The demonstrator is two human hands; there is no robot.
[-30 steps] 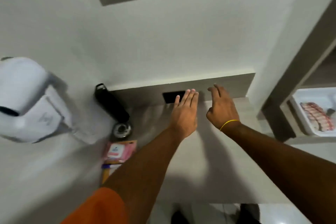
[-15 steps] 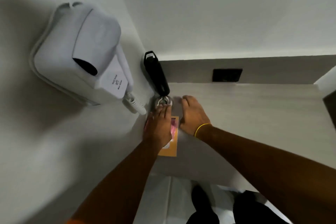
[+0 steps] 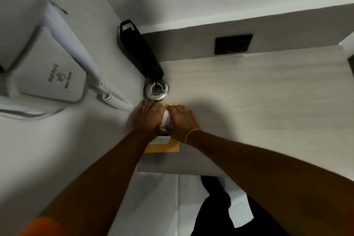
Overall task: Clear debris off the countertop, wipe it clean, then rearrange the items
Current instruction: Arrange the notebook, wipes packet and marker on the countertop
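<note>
**Fingers of both our hands close on the pink packet at centre frame**

Fingers (image 3: 153,108) of our left hand (image 3: 148,119) curl down over the left side of a small pink-and-white packet (image 3: 166,120), and our right hand (image 3: 183,120) wraps its right side, so only a narrow strip of it shows between the two. Both hands are bent shut around it, knuckles up; we cannot tell whether the packet is lifted or lies flat. A yellow band (image 3: 192,134) circles our right wrist.

Under the hands lies an orange envelope (image 3: 164,146), flat on the pale countertop (image 3: 258,101) near its left front corner, its lower edge showing just below our wrists. Just above our fingers in the frame sits a round metal lid (image 3: 156,90), and touching its upper edge a black bottle (image 3: 139,50) leans toward the upper left. A white wall-mounted hair dryer (image 3: 47,59) fills the upper left of the frame, its coiled cord (image 3: 115,97) ending near our left hand. A black socket plate (image 3: 233,44) sits in the grey backsplash at upper right.
</note>
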